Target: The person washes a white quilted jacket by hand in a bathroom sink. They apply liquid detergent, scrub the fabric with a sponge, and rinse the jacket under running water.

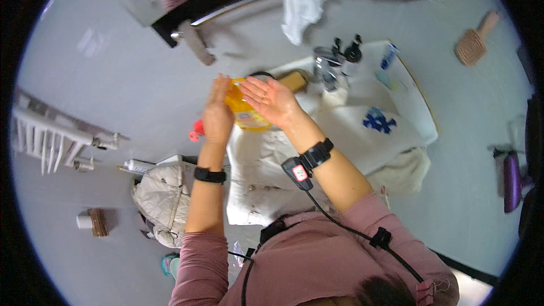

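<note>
Both hands are raised above the near left part of a white washbasin counter. My left hand point(218, 114) is held with its fingers straight and pointing away from me, and nothing shows in it. My right hand point(272, 100) is turned palm up and empty, its fingers pointing to the upper left. Behind and between them stands a yellow plastic bottle point(253, 120) with a label, partly hidden by the hands. Whether either hand touches it I cannot tell. White cloth point(250, 178) lies below the hands, over the front of the basin.
Dark pump bottles point(352, 54) and a clear container point(325, 61) stand at the counter's back. A white cloth point(302, 6) hangs from the rail above. A hairbrush point(472, 46) and purple hair dryer point(512, 182) are at the right, a white towel radiator point(51, 134) at the left.
</note>
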Demonstrator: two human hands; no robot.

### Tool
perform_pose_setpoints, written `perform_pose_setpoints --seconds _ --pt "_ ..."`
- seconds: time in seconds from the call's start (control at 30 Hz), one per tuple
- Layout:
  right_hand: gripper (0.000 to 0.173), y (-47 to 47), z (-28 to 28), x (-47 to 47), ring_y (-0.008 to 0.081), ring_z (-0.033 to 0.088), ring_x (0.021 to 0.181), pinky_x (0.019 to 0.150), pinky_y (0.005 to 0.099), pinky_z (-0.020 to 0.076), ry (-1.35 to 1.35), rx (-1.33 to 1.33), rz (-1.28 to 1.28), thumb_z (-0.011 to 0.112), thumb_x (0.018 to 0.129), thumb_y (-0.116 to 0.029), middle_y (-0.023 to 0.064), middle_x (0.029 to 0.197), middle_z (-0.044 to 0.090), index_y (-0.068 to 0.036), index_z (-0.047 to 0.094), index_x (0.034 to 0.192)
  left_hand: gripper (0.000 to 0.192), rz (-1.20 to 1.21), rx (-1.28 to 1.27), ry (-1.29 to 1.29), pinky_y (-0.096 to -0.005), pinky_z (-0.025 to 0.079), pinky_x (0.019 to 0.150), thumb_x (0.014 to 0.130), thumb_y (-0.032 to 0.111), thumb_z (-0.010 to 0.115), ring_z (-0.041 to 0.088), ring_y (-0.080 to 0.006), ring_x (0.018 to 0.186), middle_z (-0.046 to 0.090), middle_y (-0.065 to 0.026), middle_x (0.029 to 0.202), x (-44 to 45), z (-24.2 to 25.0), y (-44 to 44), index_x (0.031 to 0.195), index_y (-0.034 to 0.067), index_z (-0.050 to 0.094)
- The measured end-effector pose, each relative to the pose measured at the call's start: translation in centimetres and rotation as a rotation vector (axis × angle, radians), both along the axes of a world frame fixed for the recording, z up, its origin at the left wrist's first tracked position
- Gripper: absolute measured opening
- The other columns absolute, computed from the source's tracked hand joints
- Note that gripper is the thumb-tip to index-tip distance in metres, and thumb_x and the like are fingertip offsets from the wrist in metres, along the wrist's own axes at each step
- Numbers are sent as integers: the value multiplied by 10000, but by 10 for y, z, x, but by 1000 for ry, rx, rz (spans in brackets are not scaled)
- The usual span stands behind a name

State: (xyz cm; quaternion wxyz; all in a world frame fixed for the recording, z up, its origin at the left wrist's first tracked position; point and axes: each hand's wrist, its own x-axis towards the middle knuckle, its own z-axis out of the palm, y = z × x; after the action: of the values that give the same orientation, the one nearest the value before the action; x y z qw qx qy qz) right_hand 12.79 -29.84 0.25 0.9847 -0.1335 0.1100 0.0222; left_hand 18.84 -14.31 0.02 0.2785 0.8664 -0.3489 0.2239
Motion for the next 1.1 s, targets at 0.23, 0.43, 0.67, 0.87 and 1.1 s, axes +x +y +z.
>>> perform_pose_setpoints --seconds 0.23,0.43,0.67,0.87,1.1 --pt "429 -99 -34 -121 227 478 1281 1104 343 322 -37 -843 -104 479 977 -200 118 1387 512 3 490 1354 628 -200 39 75 -480 348 1083 679 -93 514 412 -410 1312 414 -205 1449 -116 -57 -9 1275 91 581" --pt "398 -152 -95 -193 221 376 1361 1093 315 312 231 -1435 -9 531 920 -80 102 1462 436 -43 551 1316 682 -461 399 501 -563 211 1129 827 176 673 193 -413 1428 201 -206 1554 -209 -126 -11 1447 165 390" --pt "414 -145 -135 -202 347 280 1406 1138 414 261 19 -2012 -162 511 912 -59 126 1480 388 -79 533 1325 790 -344 402 464 -485 193 1155 816 305 705 225 -374 1422 240 -219 1529 -207 -148 14 1453 34 325" --pt "426 -148 -133 -209 338 253 1417 1146 422 247 18 -2114 -63 524 902 -97 113 1504 358 -109 545 1327 769 -261 447 455 -475 184 1158 832 335 684 226 -362 1426 257 -197 1533 -218 -150 14 1455 45 340" --pt "349 -141 -132 -210 335 278 1404 1132 413 273 35 -2250 -87 567 908 -195 94 1502 372 -135 620 1248 740 -245 450 427 -468 188 1158 833 341 680 232 -353 1426 268 -179 1534 -217 -150 13 1441 55 372"
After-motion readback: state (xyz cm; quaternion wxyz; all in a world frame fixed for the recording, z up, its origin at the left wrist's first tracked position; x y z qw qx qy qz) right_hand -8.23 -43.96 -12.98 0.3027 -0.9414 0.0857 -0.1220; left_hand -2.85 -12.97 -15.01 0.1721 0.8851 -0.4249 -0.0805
